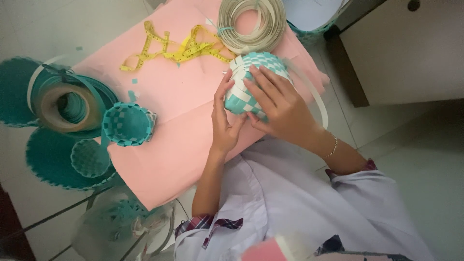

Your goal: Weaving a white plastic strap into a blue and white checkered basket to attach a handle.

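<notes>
A small woven basket (251, 72) of teal and white strips lies on its side over the pink sheet (179, 116). My left hand (223, 123) grips its near left side, thumb pressed against the weave. Spread across its top and right side is my right hand (280, 104), fingers on the checkered pattern. A loose white strip (319, 99) curves out from the basket past my right wrist.
A finished teal woven cup (128, 124) rests at the sheet's left edge. A yellow tape measure (179, 48) and a coil of pale strip (251, 24) lie farther back. Teal strip rolls (67, 104) and woven lids (63, 159) are at left.
</notes>
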